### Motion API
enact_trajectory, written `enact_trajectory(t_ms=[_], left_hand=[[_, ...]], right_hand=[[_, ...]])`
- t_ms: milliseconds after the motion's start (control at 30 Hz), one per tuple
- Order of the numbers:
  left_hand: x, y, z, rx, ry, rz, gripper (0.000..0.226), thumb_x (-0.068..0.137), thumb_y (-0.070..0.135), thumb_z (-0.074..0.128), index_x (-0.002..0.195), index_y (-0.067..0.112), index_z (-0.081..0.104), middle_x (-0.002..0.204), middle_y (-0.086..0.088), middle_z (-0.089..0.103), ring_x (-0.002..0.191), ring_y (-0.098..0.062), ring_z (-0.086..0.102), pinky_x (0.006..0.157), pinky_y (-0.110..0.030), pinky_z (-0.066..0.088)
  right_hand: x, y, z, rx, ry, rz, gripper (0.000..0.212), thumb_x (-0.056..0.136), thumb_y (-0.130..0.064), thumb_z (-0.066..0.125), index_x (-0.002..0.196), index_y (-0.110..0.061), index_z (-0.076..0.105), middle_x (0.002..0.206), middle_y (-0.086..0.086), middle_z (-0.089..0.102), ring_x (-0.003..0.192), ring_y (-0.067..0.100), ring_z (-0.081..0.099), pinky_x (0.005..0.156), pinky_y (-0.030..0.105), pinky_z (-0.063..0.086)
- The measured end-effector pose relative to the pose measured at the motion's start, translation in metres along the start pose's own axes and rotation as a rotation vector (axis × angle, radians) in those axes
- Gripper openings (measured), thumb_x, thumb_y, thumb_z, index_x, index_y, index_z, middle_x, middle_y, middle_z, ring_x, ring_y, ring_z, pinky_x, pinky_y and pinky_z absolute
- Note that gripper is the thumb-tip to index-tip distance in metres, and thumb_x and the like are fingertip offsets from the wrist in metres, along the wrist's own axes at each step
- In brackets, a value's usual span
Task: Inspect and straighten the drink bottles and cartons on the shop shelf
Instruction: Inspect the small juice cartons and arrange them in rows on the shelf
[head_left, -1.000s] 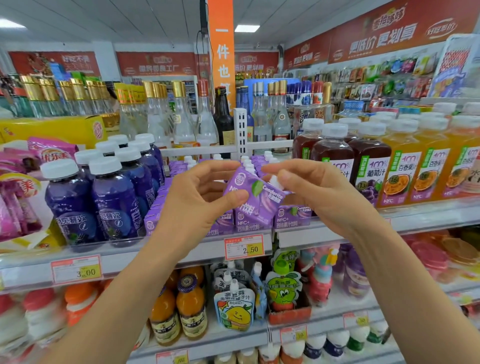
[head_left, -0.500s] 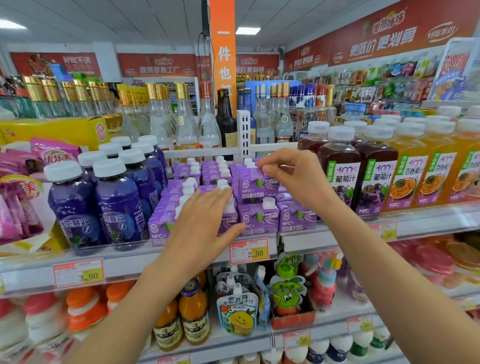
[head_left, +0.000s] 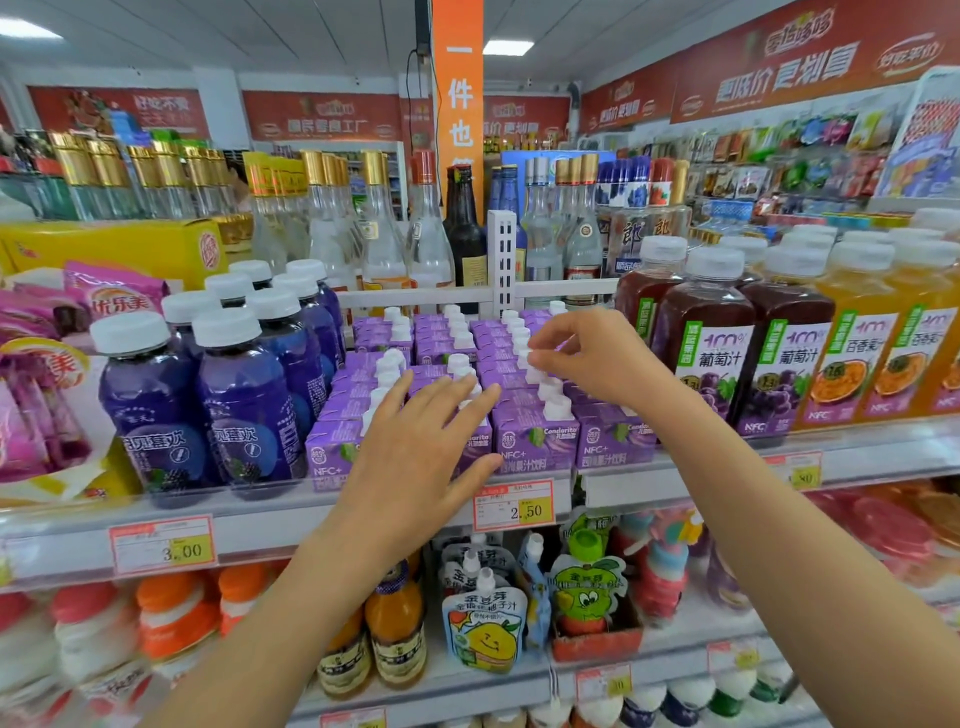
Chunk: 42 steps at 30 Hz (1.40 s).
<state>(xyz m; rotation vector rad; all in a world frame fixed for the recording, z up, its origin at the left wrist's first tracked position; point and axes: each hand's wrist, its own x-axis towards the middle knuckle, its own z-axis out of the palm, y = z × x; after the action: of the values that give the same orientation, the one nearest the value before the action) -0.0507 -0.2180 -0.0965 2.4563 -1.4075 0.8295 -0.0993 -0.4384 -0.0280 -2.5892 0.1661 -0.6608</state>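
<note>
Purple cartons (head_left: 535, 441) dead centre on middle shelf (head_left: 260, 525), packed in rows front to back, white caps up, front row upright and facing out with labels readable. One or two caps in left-hand rows out of line with neighbours.

Left hand (head_left: 415, 457) at 6 o'clock of carton block: wide, fingers straight and spread, laid over tops of front cartons in second column, nothing gripped.

Right hand (head_left: 602, 358) at 2 o'clock of block: narrow, fingers curled, thumb and forefinger pinched on a white cap (head_left: 525, 358) a few rows back. Carton under it not lifted as far as visible.

At 9 o'clock of cartons, touching them: blue bottles (head_left: 244, 405), white lids, upright. At 3 o'clock, just beside: dark grape juice bottles (head_left: 706, 353), then orange juice bottles (head_left: 852, 353) farther right. At 12 o'clock, behind white rail: clear liquor bottles (head_left: 379, 234). At 6 o'clock, on shelf edge: price tag (head_left: 514, 504) reading 2.50. Lower shelf below: drink pouches (head_left: 485, 629).
</note>
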Motion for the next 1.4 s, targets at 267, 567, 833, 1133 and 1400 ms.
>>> enact_trajectory(t_ms=[267, 567, 833, 1133, 1400], left_hand=[[0.0, -0.003, 0.001, -0.004, 0.031, 0.017, 0.06, 0.096, 0.053, 0.036, 0.143, 0.02, 0.051, 0.141, -0.004, 0.057, 0.126, -0.022, 0.058, 0.116, -0.044, 0.027], [-0.003, 0.008, -0.015, -0.486, 0.151, -0.158, 0.064, 0.093, 0.061, 0.043, 0.148, 0.029, 0.039, 0.146, 0.01, 0.047, 0.133, -0.006, 0.044, 0.107, -0.026, 0.037], [0.002, 0.037, -0.042, -1.29, 0.238, -0.361, 0.041, 0.091, 0.042, 0.059, 0.129, 0.028, 0.059, 0.114, 0.007, 0.072, 0.099, -0.007, 0.069, 0.081, -0.02, 0.054], [-0.01, 0.047, -0.051, -1.373, -0.008, -0.359, 0.052, 0.078, 0.048, 0.063, 0.128, 0.033, 0.06, 0.111, 0.0, 0.071, 0.097, -0.007, 0.07, 0.081, -0.014, 0.052], [-0.01, 0.052, -0.051, -1.256, 0.098, -0.35, 0.035, 0.085, 0.044, 0.067, 0.115, 0.026, 0.066, 0.103, 0.005, 0.074, 0.093, -0.013, 0.071, 0.078, -0.028, 0.058]], right_hand=[[0.024, -0.012, 0.002, -0.232, -0.164, 0.061, 0.014, 0.085, -0.023, 0.076, 0.084, -0.01, 0.079, 0.067, -0.006, 0.067, 0.065, 0.008, 0.06, 0.054, 0.018, 0.04], [-0.022, -0.029, -0.054, 0.215, 0.229, -0.035, 0.012, 0.094, -0.025, 0.065, 0.093, -0.016, 0.073, 0.08, -0.005, 0.071, 0.069, 0.002, 0.061, 0.069, 0.014, 0.049], [-0.081, -0.031, -0.034, 0.608, 0.091, -0.012, 0.023, 0.088, -0.03, 0.065, 0.102, -0.015, 0.074, 0.093, 0.004, 0.074, 0.08, 0.008, 0.066, 0.076, 0.024, 0.055], [-0.099, -0.017, -0.022, 1.104, -0.044, -0.053, 0.037, 0.07, -0.043, 0.08, 0.091, -0.013, 0.074, 0.081, -0.002, 0.072, 0.066, 0.011, 0.065, 0.062, 0.021, 0.056], [-0.107, -0.018, -0.028, 0.842, -0.018, -0.099, 0.039, 0.081, -0.044, 0.071, 0.113, -0.023, 0.068, 0.104, -0.006, 0.069, 0.093, 0.013, 0.067, 0.077, 0.022, 0.054]])
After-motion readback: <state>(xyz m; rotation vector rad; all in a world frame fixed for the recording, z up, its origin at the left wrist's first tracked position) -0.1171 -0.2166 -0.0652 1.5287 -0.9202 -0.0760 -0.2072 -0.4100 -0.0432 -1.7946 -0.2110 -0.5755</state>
